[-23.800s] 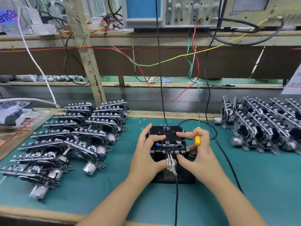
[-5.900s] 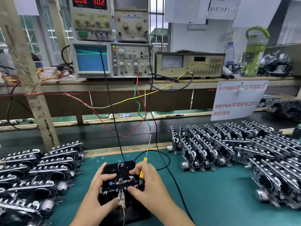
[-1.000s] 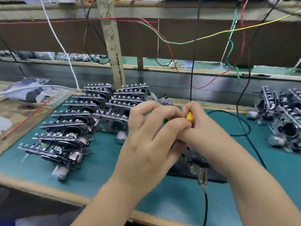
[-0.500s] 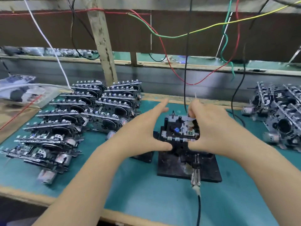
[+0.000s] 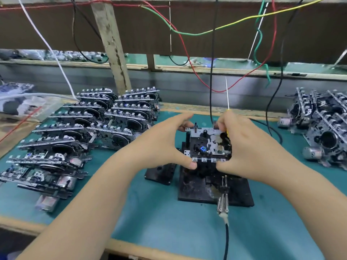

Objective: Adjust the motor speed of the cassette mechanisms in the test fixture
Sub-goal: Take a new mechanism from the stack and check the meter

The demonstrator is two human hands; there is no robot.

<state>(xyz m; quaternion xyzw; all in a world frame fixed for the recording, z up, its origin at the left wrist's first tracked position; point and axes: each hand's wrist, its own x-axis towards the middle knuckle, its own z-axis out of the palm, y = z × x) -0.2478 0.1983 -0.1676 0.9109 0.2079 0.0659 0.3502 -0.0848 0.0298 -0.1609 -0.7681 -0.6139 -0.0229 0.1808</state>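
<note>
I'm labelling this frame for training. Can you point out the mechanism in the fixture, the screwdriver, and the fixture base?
cassette mechanism [image 5: 207,145]: head view, on its top plate.
screwdriver [image 5: 227,94]: head view, on the thin shaft above the right hand.
fixture base [image 5: 195,190]: head view, on the bare black plate at front left.

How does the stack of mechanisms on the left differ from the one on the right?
The left stack lies in flat overlapping rows and shows whole; the right stack stands more on edge, motors toward the camera, and runs off the frame. Both rest on the green mat, untouched by either hand.
</note>
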